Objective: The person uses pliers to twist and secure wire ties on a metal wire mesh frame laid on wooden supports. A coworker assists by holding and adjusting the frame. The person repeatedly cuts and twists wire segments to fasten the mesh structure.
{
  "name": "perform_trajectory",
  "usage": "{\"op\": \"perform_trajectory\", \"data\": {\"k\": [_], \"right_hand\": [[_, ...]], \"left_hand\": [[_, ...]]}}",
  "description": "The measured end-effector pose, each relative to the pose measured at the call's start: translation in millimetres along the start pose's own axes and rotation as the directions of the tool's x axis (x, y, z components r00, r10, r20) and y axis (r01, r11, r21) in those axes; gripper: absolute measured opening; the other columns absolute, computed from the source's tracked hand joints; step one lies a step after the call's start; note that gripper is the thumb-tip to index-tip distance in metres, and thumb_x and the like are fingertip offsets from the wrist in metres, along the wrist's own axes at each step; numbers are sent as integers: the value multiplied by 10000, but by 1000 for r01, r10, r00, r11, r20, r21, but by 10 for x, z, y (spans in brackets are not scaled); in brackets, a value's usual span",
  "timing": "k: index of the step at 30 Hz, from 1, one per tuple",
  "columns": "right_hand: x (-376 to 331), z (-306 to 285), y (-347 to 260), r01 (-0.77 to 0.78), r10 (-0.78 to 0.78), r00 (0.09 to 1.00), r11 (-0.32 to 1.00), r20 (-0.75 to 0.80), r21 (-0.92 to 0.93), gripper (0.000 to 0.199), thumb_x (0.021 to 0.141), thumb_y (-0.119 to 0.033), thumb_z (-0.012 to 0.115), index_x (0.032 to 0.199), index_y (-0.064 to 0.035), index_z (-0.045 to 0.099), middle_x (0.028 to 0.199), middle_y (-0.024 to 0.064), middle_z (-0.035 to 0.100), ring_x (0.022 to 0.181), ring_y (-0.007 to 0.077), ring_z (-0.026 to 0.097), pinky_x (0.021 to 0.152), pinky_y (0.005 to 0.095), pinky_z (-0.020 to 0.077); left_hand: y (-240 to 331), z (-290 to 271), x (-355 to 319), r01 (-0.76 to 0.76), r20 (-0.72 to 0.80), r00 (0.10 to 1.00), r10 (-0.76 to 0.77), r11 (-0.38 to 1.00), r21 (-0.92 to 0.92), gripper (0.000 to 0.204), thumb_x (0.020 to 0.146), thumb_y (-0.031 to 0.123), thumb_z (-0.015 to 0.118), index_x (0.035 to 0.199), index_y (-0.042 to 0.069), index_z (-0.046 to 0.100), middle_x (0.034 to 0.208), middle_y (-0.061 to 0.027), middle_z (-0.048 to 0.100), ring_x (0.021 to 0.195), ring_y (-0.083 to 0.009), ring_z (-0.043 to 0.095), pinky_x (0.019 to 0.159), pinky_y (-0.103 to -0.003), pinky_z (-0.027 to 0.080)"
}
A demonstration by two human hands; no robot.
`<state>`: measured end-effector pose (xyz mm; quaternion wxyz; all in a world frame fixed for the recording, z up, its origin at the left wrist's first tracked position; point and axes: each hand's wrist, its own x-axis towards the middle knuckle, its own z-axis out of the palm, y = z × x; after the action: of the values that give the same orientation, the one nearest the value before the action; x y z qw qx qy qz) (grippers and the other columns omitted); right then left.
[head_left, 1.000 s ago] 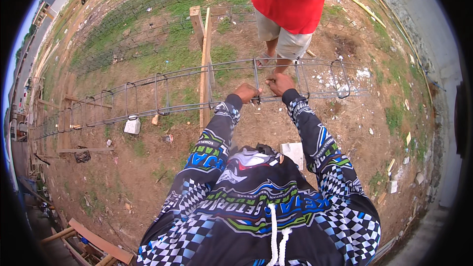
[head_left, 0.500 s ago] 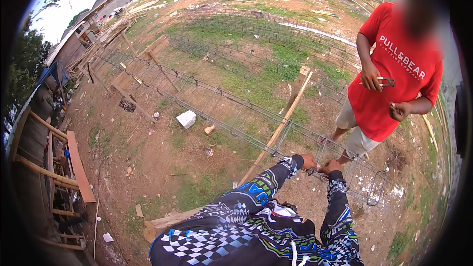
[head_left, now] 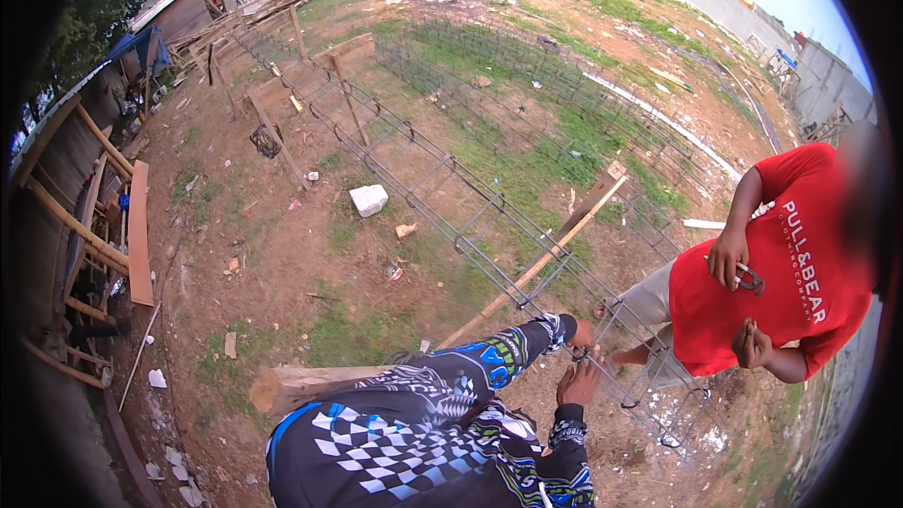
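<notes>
On a bare building plot, a person in a patterned long-sleeved shirt bends over a long steel rebar cage that lies on the dirt and runs from the hands away toward the sheds at the far upper left. The left hand rests against the cage's near end, just beyond the right hand; whether its grip is closed around a bar cannot be told from this angle. The right hand sits immediately nearer the body, fingers curled at the same stretch of bars, the grip apparently closed on the steel though the contact is too small to make out clearly. A wooden plank slants under the cage just left of both hands, rising away from them. To the right of the hands stands a second person in a red shirt, holding a small object at chest height. Well beyond the hands, to the left of the cage, a pale concrete block lies on the ground. A thick timber beam lies left of the bent person's shoulder.
</notes>
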<state>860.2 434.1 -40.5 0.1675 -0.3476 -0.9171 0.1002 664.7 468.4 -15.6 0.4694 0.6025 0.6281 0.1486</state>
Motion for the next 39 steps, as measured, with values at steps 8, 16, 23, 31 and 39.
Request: {"op": "perform_trajectory", "data": {"k": [8,16,23,31,39], "right_hand": [[-118,-194,-176,-128,126,992,983,19,131,272,895,-169,570,1124,-25,601,1171,217,610,1184,402,509,1090,505,298],[-160,-133,-403,-53,194,948,879,-254,473,264,944,-144,495,1072,32,645,810,195,661,742,350,641,650,444,462],[-69,-407,-373,-435,413,896,747,162,503,305,923,-148,502,1119,5,678,850,205,697,776,332,680,716,408,495],[-139,-731,-856,-306,283,951,916,124,260,282,887,-206,541,1090,-25,619,766,257,655,736,423,651,685,515,497],[297,-804,-628,-677,500,736,508,457,533,469,931,-434,565,884,22,664,627,182,626,590,315,648,566,400,509]], "left_hand": [[68,-131,-132,-94,-42,993,108,965,246,549,944,543,492,1009,45,716,783,-136,700,750,-318,677,710,-410,531],[100,-87,-243,48,-78,996,-47,999,13,568,910,560,540,941,23,725,794,-144,708,736,-302,687,703,-403,537],[-21,60,-124,45,-207,977,-46,999,-9,647,844,644,579,740,27,745,728,-131,699,674,-272,657,689,-416,510],[-35,-46,-244,-93,-161,985,67,983,-159,627,884,599,594,679,17,703,607,-89,642,597,-185,593,625,-355,475],[-16,9,-188,-61,-169,985,47,995,-79,647,885,589,592,688,-21,683,583,-103,611,575,-208,565,620,-389,463]]}}
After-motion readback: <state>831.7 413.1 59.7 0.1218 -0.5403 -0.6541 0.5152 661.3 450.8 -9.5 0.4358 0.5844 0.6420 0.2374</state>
